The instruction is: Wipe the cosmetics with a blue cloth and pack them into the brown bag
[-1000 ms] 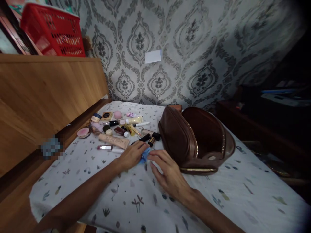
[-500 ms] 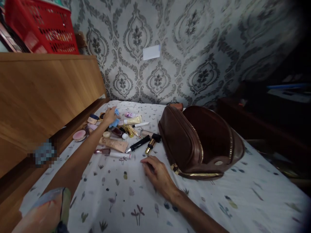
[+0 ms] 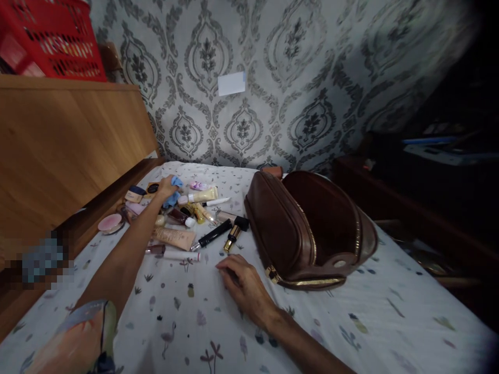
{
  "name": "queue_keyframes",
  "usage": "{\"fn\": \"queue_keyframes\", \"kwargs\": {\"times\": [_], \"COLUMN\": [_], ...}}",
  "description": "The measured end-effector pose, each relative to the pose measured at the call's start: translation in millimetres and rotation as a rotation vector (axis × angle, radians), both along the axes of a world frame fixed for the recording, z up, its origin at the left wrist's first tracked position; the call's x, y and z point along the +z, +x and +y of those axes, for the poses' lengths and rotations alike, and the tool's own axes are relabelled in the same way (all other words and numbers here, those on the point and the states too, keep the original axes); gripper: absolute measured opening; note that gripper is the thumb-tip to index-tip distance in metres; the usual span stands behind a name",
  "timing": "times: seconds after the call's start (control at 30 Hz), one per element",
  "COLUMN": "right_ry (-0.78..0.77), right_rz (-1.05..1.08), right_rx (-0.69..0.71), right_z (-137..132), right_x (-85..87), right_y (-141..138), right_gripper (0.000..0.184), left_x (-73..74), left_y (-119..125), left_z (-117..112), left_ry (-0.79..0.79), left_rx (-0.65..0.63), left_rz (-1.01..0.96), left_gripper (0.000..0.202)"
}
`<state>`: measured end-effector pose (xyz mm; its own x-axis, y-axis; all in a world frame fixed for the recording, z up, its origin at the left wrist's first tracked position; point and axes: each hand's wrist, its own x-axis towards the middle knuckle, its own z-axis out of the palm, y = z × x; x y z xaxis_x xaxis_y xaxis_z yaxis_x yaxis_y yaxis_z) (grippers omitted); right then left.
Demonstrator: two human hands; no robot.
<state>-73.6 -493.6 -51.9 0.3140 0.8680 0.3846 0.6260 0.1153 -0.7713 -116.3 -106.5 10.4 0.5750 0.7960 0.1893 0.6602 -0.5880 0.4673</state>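
Observation:
My left hand [image 3: 167, 188] reaches far out over a pile of cosmetics at the back left of the bed and is closed on a small blue cloth [image 3: 174, 184]. It hovers over a pink sponge and a cream tube [image 3: 200, 196]. My right hand [image 3: 240, 281] lies on the patterned sheet [image 3: 312, 322] with fingers curled down, just left of an open brown leather bag [image 3: 312, 228]. A black tube [image 3: 212, 235] and a gold lipstick [image 3: 233, 234] lie just beyond that hand.
A wooden headboard [image 3: 70, 140] runs along the left, with a red basket [image 3: 47, 36] on top. Patterned wallpaper with a white card [image 3: 231, 83] stands behind the bed. A pink compact [image 3: 109, 222] and a beige tube [image 3: 173, 237] lie among several cosmetics. Dark furniture fills the right side.
My left hand took the blue cloth from the middle of the sheet and carried it out to the far cosmetics pile. My right hand slid back slightly and settled on the sheet.

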Motion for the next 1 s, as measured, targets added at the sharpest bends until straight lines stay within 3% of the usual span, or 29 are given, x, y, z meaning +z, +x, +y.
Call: {"fn": "queue_keyframes", "kwargs": {"times": [0.17,0.37,0.47,0.6,0.7,0.8,0.87,1.0], "right_ry": [-0.021,-0.035,-0.045,-0.011,0.019,0.017,0.018,0.013], "right_rz": [0.015,0.076,0.188,0.325,0.357,0.325,0.272,0.143], "right_rx": [-0.002,-0.021,-0.058,-0.102,-0.124,-0.116,-0.095,-0.009], "right_z": [-0.4,-0.3,-0.9,-0.3,0.7,0.9,0.5,-0.3], "right_x": [0.2,-2.9,-3.6,-6.5,-9.8,-10.8,-9.5,-5.0], "right_y": [0.3,-0.1,0.9,4.5,6.8,7.0,5.6,1.4], "right_gripper": [0.022,0.017,0.023,0.045,0.058,0.061,0.057,0.048], "left_x": [9.9,18.9,10.7,-11.1,-21.2,-21.1,-20.0,-29.2], "left_y": [-15.8,-32.4,-39.1,-50.8,-63.8,-77.6,-85.4,-96.3], "left_z": [-23.4,-83.8,-125.8,-183.0,-212.5,-225.8,-229.1,-230.2], "left_ry": [-0.337,-0.666,-0.817,-0.962,-0.924,-0.823,-0.650,-0.144], "left_rx": [-0.092,-0.242,-0.288,-0.373,-0.518,-0.646,-0.737,-0.906], "left_rz": [-0.381,-0.614,-0.641,-0.579,-0.509,-0.423,-0.352,-0.233], "left_gripper": [0.051,0.054,0.057,0.063,0.053,0.039,0.040,0.054]}}
